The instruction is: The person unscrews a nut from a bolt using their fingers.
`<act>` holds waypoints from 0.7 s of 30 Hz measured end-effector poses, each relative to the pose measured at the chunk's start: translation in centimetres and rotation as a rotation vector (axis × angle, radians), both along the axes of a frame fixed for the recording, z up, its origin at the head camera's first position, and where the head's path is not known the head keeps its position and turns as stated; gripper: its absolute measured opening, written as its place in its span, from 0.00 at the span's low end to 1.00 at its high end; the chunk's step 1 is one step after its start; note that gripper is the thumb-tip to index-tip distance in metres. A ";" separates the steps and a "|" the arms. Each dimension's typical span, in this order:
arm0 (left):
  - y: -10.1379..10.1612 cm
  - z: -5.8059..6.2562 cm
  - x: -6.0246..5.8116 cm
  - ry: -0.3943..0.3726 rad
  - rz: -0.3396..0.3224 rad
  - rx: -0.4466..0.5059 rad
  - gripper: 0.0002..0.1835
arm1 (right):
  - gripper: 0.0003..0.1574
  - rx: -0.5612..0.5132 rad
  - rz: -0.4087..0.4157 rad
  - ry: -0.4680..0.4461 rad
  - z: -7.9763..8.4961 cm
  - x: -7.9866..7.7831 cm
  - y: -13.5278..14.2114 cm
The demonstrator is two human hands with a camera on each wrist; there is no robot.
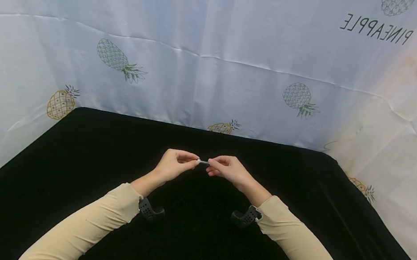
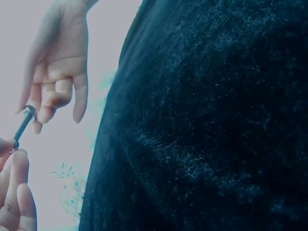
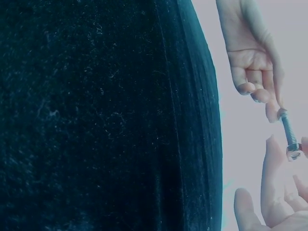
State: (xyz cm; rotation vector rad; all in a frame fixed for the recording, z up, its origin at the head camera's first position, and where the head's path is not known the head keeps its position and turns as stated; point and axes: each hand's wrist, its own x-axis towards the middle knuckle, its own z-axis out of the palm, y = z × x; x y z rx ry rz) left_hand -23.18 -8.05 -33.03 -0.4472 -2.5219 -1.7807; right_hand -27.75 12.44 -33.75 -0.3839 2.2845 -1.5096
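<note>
A small metal bolt (image 1: 204, 162) with a threaded shank is held in the air between both hands, lying nearly level in the head view. My left hand (image 1: 174, 164) pinches its left end between thumb and fingers. At the other end, my right hand (image 1: 230, 169) pinches it with thumb and forefinger. The right wrist view shows the threads of the bolt (image 3: 288, 131) and a hex-shaped piece at the right-hand end; whether this is a nut or the head, I cannot tell. Fingertips partly hide both ends.
Black fuzzy cloth (image 1: 191, 244) covers the table below the hands. Behind and at the sides hangs a pale curtain (image 1: 214, 90) printed with pineapples. Dark straps (image 1: 246, 216) sit at both wrists, beside beige sleeves (image 1: 296, 246).
</note>
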 end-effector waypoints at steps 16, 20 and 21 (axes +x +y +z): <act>-0.3 -3.2 -2.6 0.014 0.015 0.011 0.14 | 0.25 0.016 0.028 0.000 0.1 0.0 0.0; -0.4 -3.1 -2.6 0.008 0.023 0.005 0.13 | 0.21 0.024 0.028 0.045 0.2 0.0 -0.1; -0.4 -3.0 -2.6 0.005 0.025 0.004 0.13 | 0.20 0.028 0.027 0.059 0.2 0.0 -0.1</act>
